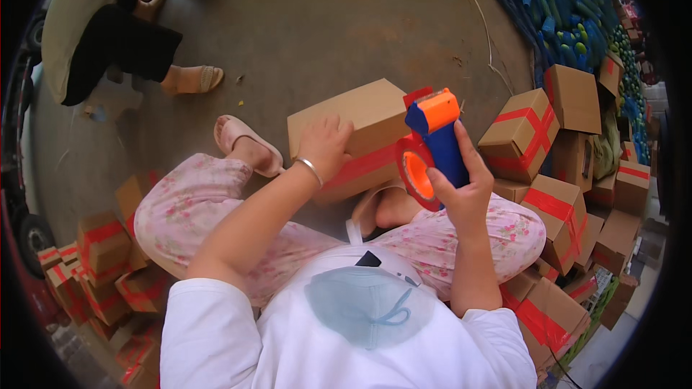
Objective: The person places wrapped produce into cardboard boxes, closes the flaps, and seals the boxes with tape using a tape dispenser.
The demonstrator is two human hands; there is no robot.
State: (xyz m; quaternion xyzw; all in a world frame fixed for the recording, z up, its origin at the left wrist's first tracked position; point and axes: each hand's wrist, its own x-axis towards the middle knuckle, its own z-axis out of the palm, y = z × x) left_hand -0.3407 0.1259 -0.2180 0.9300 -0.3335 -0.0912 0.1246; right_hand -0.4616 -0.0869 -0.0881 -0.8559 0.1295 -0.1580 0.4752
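Between my feet a cardboard box rests on the concrete floor, with a strip of red tape along the side facing me. My left hand lies on the near edge of its top, fingers spread, a silver bangle at the wrist. In my right hand is a blue and orange tape dispenser, raised at the right end of the box. A roll of red tape with an orange hub is mounted on it. A short red tape end shows at the dispenser's head.
Taped cardboard boxes are piled at my right, and more boxes at my left. Blue mesh sacks of green produce lie at the far right. A co-worker crouches at the far left. A pale strap lies on the floor.
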